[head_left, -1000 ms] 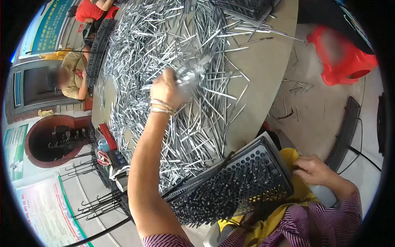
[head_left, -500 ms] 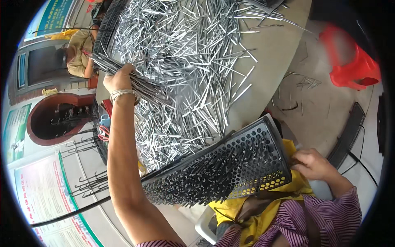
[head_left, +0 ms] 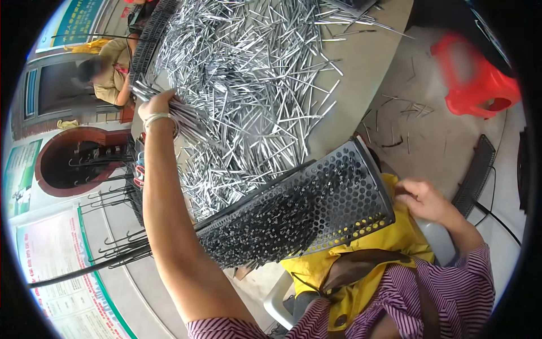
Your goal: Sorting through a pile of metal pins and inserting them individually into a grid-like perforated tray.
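Since half a second ago my left hand [head_left: 155, 107] has barely shifted: it stays at the left edge of the heap, fingers clamped round a bunch of thin silver metal pins [head_left: 186, 120] that fan out to its right. My right hand [head_left: 424, 199] has also kept its place, fingers curled on the right end of the black perforated metal tray [head_left: 316, 206], steadying it on edge over the yellow apron [head_left: 367, 248] in my lap.

As for progress, I judge the tray well on its way: its left part, nearest my left forearm, bristles with dark pin ends standing in the holes, while the part towards my right hand shows many open holes with yellow visible through them. Just beyond the tray, the large loose pile of silver pins [head_left: 254, 73] covers most of the round grey tabletop [head_left: 367, 62], so plenty of stock is left. The gathered bunch has not yet reached the tray; it is held well apart from it, up beyond my left wrist.
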`<state>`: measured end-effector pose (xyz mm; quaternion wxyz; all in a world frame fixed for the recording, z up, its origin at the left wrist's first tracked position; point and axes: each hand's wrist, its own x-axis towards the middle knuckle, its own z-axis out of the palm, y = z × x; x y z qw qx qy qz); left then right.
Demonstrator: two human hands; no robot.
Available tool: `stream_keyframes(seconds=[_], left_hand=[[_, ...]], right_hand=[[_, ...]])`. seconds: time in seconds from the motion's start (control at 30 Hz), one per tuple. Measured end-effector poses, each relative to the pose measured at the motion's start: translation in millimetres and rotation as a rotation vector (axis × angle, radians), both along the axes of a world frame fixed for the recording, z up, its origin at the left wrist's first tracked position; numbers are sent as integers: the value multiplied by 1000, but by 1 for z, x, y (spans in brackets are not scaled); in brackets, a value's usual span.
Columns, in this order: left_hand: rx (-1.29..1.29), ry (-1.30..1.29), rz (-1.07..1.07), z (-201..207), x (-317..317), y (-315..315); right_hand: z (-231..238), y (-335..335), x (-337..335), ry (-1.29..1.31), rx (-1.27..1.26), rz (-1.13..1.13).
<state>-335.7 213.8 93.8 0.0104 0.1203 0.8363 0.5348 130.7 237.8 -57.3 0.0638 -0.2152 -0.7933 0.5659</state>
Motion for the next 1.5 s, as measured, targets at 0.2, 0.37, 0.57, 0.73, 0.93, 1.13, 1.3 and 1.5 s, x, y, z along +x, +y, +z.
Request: stream_keyframes(seconds=[0.2, 0.37, 0.57, 0.73, 0.93, 1.13, 1.3, 1.5], left_hand=[[194, -456, -262, 44, -13, -19], [298, -643, -645, 78, 45, -36], [406, -749, -757, 83, 132, -73], [320, -726, -725, 51, 209, -127], [430, -868, -783, -3, 276, -184], [329, -1031, -895, -45, 310, -220], [379, -1094, -903, -60, 326, -237], [419, -1061, -845, -64, 329, -249]], right_hand=[[10, 6, 5, 229, -396, -591], [68, 12, -5, 417, -217, -548], [112, -34, -57, 612, -575, -308], [122, -69, -96, 709, -799, -220], [109, -102, -105, 809, -1063, -111], [100, -105, -110, 701, -1254, -56], [99, -120, -110, 527, -1243, -63], [104, -117, -127, 432, -1249, -89]])
